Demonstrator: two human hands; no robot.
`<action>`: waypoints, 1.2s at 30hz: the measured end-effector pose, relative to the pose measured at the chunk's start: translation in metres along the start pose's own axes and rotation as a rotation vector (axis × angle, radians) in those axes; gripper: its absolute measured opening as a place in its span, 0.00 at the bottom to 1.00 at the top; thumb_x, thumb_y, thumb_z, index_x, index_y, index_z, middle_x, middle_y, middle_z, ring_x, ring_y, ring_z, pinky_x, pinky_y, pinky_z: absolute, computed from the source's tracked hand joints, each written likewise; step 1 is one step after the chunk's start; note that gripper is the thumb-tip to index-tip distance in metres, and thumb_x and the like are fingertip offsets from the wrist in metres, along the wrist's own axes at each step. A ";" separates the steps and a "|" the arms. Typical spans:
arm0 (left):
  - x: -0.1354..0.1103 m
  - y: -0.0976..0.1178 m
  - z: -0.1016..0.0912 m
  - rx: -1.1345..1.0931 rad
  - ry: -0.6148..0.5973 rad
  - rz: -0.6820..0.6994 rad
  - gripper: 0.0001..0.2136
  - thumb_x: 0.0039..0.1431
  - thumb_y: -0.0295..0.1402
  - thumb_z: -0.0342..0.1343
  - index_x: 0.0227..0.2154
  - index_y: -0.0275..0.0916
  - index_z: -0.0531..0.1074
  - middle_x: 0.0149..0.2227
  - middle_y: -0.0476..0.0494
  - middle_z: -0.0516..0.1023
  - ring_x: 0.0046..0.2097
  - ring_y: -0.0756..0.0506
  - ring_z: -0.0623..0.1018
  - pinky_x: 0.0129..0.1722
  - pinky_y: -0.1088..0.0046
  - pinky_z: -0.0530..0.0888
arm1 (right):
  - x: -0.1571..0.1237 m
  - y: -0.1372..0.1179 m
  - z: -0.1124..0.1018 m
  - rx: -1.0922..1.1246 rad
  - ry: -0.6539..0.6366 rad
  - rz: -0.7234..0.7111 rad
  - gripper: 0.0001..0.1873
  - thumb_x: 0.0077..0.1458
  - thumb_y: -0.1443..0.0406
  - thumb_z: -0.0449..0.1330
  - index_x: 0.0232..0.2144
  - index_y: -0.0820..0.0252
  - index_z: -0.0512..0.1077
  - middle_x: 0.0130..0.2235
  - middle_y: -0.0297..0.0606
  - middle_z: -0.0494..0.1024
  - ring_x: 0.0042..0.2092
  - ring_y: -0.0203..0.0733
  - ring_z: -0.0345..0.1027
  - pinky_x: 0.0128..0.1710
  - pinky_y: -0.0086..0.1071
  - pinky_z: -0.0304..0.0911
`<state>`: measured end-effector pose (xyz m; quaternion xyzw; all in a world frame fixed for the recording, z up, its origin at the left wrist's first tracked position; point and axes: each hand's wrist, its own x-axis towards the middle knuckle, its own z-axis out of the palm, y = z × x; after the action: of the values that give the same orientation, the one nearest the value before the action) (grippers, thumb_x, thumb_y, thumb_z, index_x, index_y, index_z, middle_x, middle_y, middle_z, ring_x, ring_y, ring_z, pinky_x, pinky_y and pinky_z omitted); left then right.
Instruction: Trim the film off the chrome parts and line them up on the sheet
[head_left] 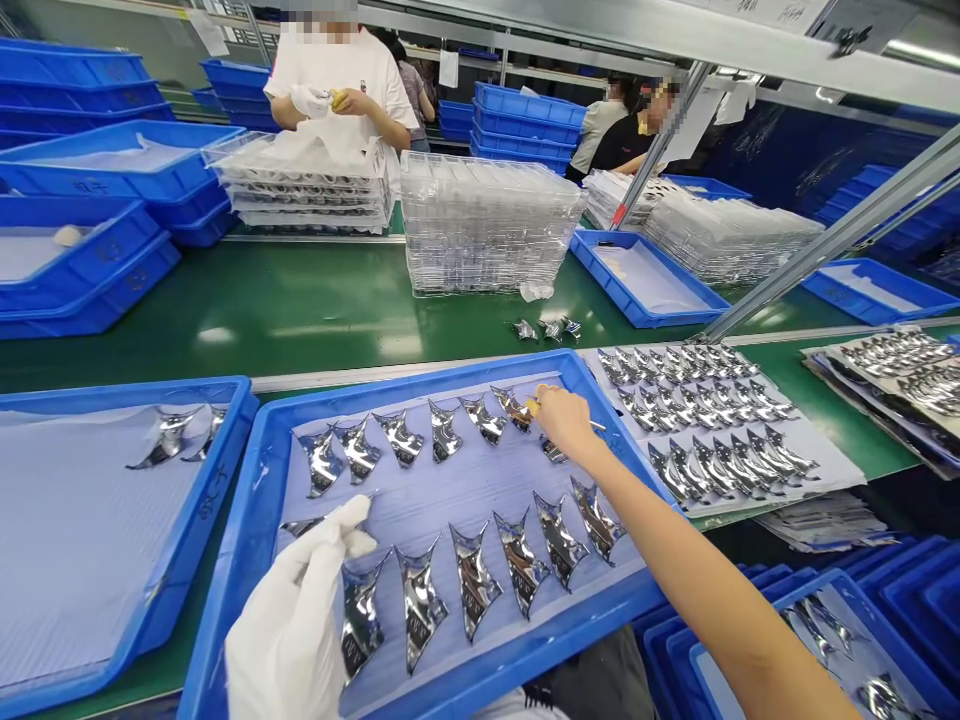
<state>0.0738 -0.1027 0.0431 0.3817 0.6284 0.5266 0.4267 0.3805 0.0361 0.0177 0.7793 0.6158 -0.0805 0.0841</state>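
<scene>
A person is working over a blue plastic tray (420,378), with two rows of six mirror-chrome curved pieces (444,432) lying on its pale liner. The gloved left hand (292,610) is resting at a loose chrome piece (304,525), its grip unclear. The bare right hand (566,422) is pinching a thin stick (596,425) near another piece (553,452). More pieces are lying on a white sheet (712,420). The marks on a neighbouring tray (214,495) are staying unreadable.

Your left hand (292,610) wears a loose white glove (300,600), your right hand (566,420) a yellow fingertip cover (532,405); dark clothing (592,680) shows below you.
</scene>
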 end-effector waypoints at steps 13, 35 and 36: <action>0.000 0.006 0.010 0.058 0.044 0.009 0.17 0.59 0.48 0.62 0.43 0.42 0.85 0.36 0.43 0.86 0.44 0.35 0.84 0.51 0.61 0.80 | -0.043 0.027 0.011 0.148 -0.071 -0.040 0.10 0.68 0.69 0.60 0.49 0.64 0.76 0.43 0.44 0.82 0.45 0.50 0.78 0.47 0.44 0.72; -0.004 -0.001 0.028 -0.293 -0.168 -0.222 0.30 0.52 0.43 0.72 0.58 0.39 0.77 0.31 0.48 0.77 0.29 0.51 0.72 0.29 0.76 0.72 | -0.177 -0.065 0.034 1.624 -0.261 -0.395 0.09 0.51 0.59 0.73 0.30 0.56 0.79 0.30 0.32 0.72 0.27 0.35 0.55 0.30 0.32 0.58; -0.006 0.001 0.027 -0.223 -0.152 -0.186 0.32 0.54 0.43 0.71 0.62 0.41 0.74 0.29 0.50 0.75 0.28 0.51 0.70 0.28 0.76 0.72 | -0.175 -0.065 0.032 1.579 -0.229 -0.414 0.09 0.53 0.58 0.72 0.33 0.56 0.80 0.30 0.31 0.71 0.27 0.35 0.54 0.31 0.31 0.58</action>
<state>0.1013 -0.0989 0.0424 0.3108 0.5648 0.5210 0.5595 0.2768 -0.1221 0.0244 0.4668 0.4967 -0.5827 -0.4426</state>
